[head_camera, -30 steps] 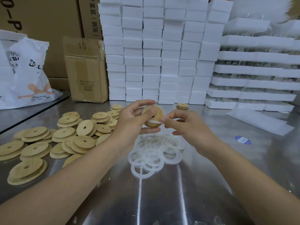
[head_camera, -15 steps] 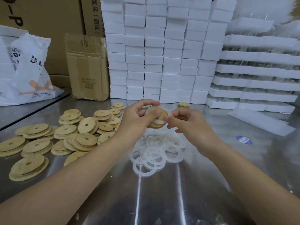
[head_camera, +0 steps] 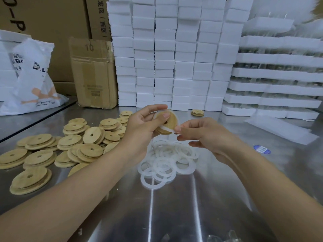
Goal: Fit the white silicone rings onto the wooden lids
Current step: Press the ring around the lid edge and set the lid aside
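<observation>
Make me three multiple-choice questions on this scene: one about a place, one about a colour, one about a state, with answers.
1. Where is the ring pile? A in a box; B on the table; C on the bag.
2. The sticker's colour? A red; B green; C blue.
3. The left hand is: A gripping a lid; B empty; C flat on the table.
Answers: B, it lies loose on the table; C, it is a blue oval; A, fingers curl round the lid.

On the tabletop (head_camera: pixel 174 215), lids (head_camera: pixel 90 150) lie at nine o'clock of the rings (head_camera: pixel 167 160); foam blocks (head_camera: pixel 166 55) stack behind at twelve o'clock.
</observation>
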